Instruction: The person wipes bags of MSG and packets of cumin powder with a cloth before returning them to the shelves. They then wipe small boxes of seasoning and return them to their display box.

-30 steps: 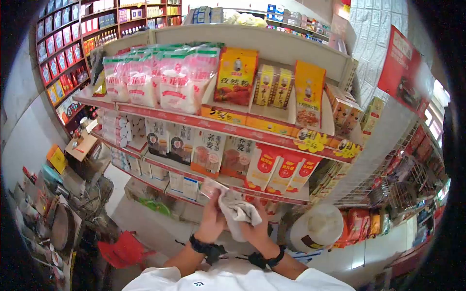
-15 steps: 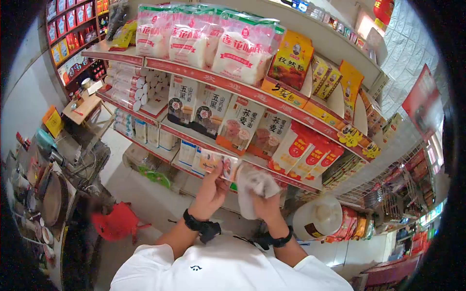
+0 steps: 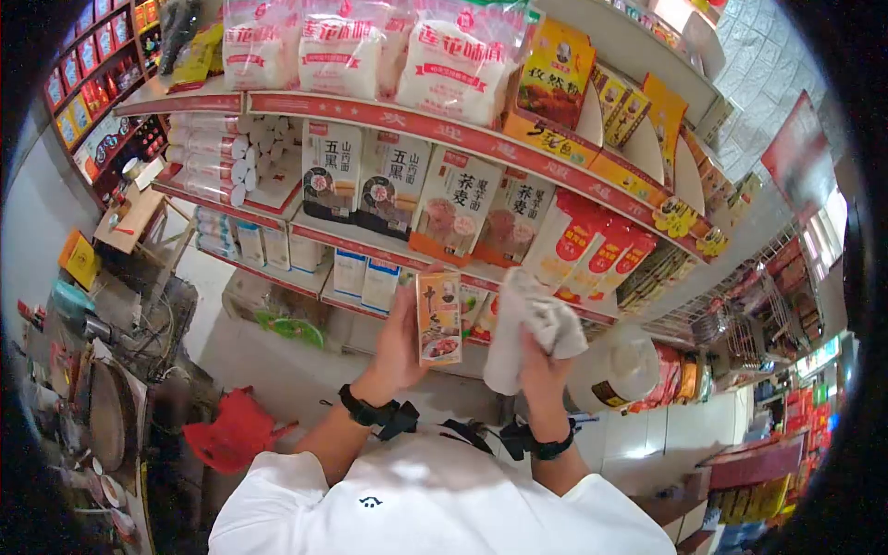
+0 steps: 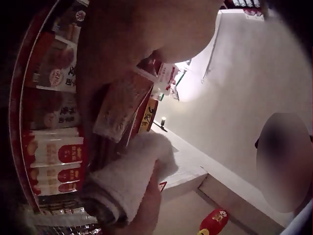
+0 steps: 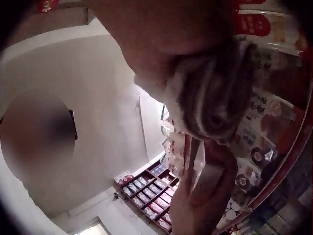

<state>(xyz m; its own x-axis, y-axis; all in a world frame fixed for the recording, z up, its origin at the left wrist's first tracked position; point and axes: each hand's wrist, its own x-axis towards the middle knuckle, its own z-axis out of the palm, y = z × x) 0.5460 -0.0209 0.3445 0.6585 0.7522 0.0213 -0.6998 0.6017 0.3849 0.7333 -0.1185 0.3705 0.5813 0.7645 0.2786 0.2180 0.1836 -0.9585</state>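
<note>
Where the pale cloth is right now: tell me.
In the head view, the pale cloth is right of centre in the right grip, with the small box in the left grip to its left and the white tub to its right.

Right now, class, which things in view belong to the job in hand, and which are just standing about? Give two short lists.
In the job:
- left hand, holding the small orange box
- right hand, gripping the pale cloth

Just about:
- pink-and-white bags
- white container
- red stool
</note>
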